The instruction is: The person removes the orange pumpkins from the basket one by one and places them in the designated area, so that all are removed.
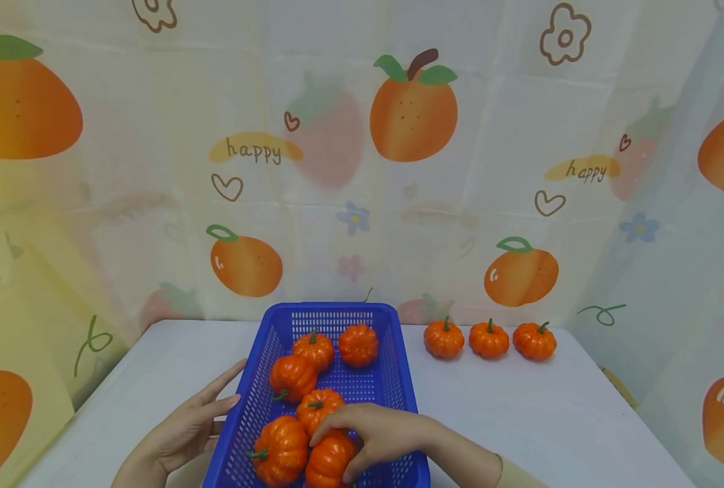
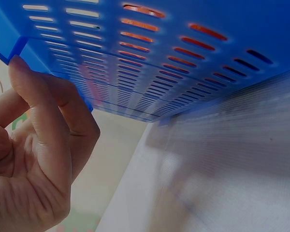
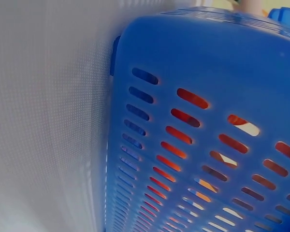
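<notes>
Clasping a pumpkin [image 1: 327, 463] in the right hand [image 1: 379, 430], left hand [image 1: 184, 430] relaxed, touching a blue basket [image 1: 406, 366]

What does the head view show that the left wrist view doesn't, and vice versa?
Head only: the right hand holding a ribbed orange pumpkin inside the blue slotted plastic basket, and three orange pumpkins with green stems lined up on the white tabletop. Left wrist only: the slotted outer face of the basket's left wall. Shared: the left hand, basket and tabletop.
</notes>
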`<move>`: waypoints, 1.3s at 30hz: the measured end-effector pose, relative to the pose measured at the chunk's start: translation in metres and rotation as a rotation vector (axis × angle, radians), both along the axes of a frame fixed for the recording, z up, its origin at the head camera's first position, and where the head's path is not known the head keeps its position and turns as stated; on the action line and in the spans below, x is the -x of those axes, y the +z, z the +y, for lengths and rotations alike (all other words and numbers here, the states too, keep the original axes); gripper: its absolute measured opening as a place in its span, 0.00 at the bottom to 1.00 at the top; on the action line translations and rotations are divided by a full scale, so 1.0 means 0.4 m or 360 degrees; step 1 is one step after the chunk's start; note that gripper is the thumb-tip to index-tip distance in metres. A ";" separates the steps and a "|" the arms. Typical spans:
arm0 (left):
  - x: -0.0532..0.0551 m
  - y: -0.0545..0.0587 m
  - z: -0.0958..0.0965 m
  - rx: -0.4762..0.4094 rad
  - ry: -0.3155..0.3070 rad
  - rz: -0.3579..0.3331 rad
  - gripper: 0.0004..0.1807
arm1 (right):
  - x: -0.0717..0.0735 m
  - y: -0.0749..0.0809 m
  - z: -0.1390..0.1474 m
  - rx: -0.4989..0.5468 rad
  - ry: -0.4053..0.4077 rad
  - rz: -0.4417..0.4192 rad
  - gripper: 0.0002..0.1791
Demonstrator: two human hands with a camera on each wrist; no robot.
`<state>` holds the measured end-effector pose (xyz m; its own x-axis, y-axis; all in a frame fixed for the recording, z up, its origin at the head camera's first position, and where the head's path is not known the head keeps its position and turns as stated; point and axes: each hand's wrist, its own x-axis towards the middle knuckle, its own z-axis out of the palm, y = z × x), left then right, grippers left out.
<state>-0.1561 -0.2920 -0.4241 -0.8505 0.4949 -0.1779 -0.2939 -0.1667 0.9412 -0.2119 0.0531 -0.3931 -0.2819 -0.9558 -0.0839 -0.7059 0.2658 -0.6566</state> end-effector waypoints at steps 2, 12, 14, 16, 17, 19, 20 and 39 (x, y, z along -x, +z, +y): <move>0.000 0.000 0.000 -0.0006 -0.0004 0.0002 0.26 | -0.003 0.002 0.001 -0.0024 -0.0017 0.0039 0.27; -0.001 0.000 0.001 -0.0014 -0.0011 -0.0002 0.26 | -0.014 0.007 0.006 -0.0015 -0.0149 0.0049 0.25; -0.001 0.000 0.002 -0.0004 -0.0008 -0.0005 0.26 | -0.014 0.010 0.009 0.0008 -0.0189 0.0036 0.25; -0.001 0.000 0.003 0.0001 -0.0004 -0.0007 0.26 | -0.013 0.014 0.014 0.0035 -0.0234 -0.0023 0.25; -0.001 0.000 0.003 0.0000 -0.0003 -0.0007 0.26 | -0.011 0.016 0.017 0.0049 -0.0260 -0.0056 0.24; 0.000 -0.001 0.002 -0.0003 -0.0001 -0.0008 0.26 | -0.008 0.020 0.022 0.0089 -0.0303 -0.0105 0.24; 0.000 -0.001 0.001 -0.0003 -0.0003 -0.0007 0.27 | -0.005 0.022 0.025 0.0107 -0.0323 -0.0123 0.24; 0.005 -0.007 -0.006 -0.0012 -0.0022 0.0002 0.26 | 0.060 0.049 0.085 0.0569 -0.0516 -0.0772 0.21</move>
<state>-0.1580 -0.2943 -0.4268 -0.8438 0.5079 -0.1732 -0.2950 -0.1695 0.9403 -0.2361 0.0873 -0.3736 -0.5686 -0.8220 0.0324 -0.2309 0.1217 -0.9653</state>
